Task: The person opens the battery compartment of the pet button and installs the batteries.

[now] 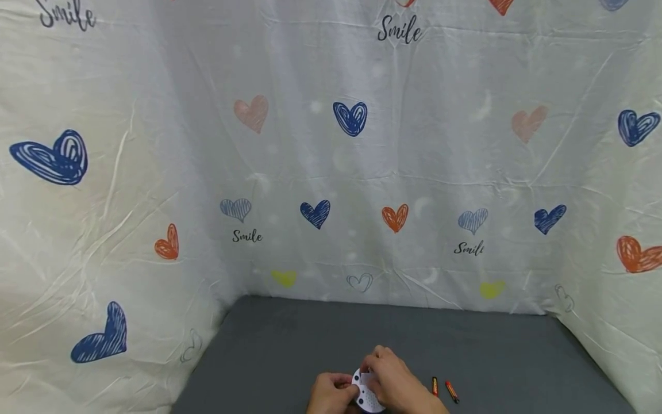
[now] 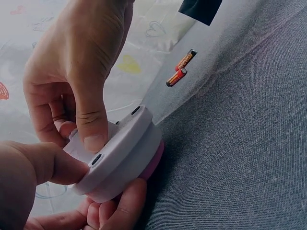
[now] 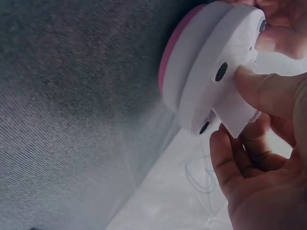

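Note:
A round white device (image 1: 368, 401) with a pink rim is held tilted above the grey tabletop, its flat face with dark oval pads and small holes turned up. My left hand (image 1: 332, 394) grips its edge, thumb on the flat face and fingers around the side. My right hand (image 1: 397, 384) pinches a flat white cover piece (image 3: 234, 112) between thumb and fingers at that face. This piece stands out at an angle from the device; whether it is fully detached I cannot tell.
Two small red-and-black batteries (image 1: 452, 392) lie on the grey tabletop (image 1: 289, 339), right of my right hand. A white cloth (image 1: 393, 144) printed with hearts hangs at the back and both sides. A black object (image 2: 200, 9) shows at the left wrist view's top.

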Demonstrator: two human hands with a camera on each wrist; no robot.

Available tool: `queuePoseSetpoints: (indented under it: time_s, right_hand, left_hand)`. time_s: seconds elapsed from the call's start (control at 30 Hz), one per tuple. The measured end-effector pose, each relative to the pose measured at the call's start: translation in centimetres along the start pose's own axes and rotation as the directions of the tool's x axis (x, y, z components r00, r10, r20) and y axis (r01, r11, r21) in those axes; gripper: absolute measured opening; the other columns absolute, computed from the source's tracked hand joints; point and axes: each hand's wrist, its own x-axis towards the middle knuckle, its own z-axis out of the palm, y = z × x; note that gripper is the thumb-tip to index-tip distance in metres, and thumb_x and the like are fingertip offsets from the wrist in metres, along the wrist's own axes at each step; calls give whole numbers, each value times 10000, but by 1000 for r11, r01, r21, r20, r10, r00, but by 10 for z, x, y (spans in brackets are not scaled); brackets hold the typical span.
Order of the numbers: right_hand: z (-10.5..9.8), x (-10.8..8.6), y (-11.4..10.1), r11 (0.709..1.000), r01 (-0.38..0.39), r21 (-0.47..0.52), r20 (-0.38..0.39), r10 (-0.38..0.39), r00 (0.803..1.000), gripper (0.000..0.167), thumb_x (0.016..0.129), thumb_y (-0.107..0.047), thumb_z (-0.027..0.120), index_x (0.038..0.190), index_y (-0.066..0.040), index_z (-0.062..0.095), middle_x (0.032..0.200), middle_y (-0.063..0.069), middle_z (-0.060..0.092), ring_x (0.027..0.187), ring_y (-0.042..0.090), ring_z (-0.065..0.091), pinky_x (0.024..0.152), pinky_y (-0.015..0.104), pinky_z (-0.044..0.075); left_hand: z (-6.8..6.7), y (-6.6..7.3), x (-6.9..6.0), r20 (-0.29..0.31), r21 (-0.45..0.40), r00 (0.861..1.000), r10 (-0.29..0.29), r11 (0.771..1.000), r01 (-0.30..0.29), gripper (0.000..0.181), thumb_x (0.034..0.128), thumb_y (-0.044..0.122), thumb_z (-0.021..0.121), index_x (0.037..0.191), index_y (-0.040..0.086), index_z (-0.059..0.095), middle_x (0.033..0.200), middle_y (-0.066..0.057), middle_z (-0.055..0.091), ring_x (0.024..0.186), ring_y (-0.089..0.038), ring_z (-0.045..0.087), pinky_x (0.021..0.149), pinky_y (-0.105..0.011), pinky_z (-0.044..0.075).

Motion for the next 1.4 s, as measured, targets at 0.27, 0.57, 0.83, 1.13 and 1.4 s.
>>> queuePoseSetpoints:
  time_s: [0.27, 0.57, 0.83, 1.13, 1.4]
  right_hand:
    - [-2, -2, -2, 1000, 5, -17, 14, -4, 1000, 210, 955, -42, 789, 1149, -119, 817, 980, -95, 510, 850, 2, 454, 690, 186, 472]
    - [0, -4, -3, 997, 12, 76, -16, -11, 1000, 196, 1055, -37, 665, 1091, -138, 829, 960, -96, 501, 745, -40, 459, 625, 152, 468]
    - [-3, -2, -2, 995, -14, 98, -18, 16, 1000, 179, 1034, -54, 708, 1126, -123, 846, 984, -93, 621, 826, -18, 581, 687, 199, 555]
    - [-19, -7, 5, 984, -13, 177, -114, 34, 993, 178, 1011, -21, 714, 1076, -106, 856, 986, -82, 682, 885, 25, 656, 725, 219, 607]
    - [-57, -23, 29, 998, -39, 51, -213, 49, 976, 199, 963, 31, 733, 1015, -111, 861, 949, -95, 706, 857, 52, 684, 703, 245, 606]
  left_hand:
    - [0, 2, -2, 18, -36, 999, -27, 999, 28, 290, 839, -19, 681, 1089, -153, 743, 865, -86, 752, 729, -219, 795, 652, -337, 694]
    - [0, 2, -2, 11, -21, 999, -45, 999, 45, 256, 858, -7, 694, 1073, -129, 762, 847, -79, 727, 714, -182, 782, 637, -316, 684]
    - [0, 0, -2, 19, -45, 1000, -24, 999, 25, 226, 878, -15, 692, 1058, -141, 745, 850, -98, 744, 718, -199, 782, 634, -349, 692]
    - [1, 1, -3, 9, -39, 999, -30, 999, 31, 253, 850, -1, 686, 1058, -130, 750, 835, -86, 731, 699, -190, 770, 610, -337, 682]
    - [3, -1, -1, -16, -22, 1000, 6, 1000, -6, 238, 837, 8, 697, 1031, -113, 765, 806, -48, 716, 682, -149, 739, 595, -318, 676]
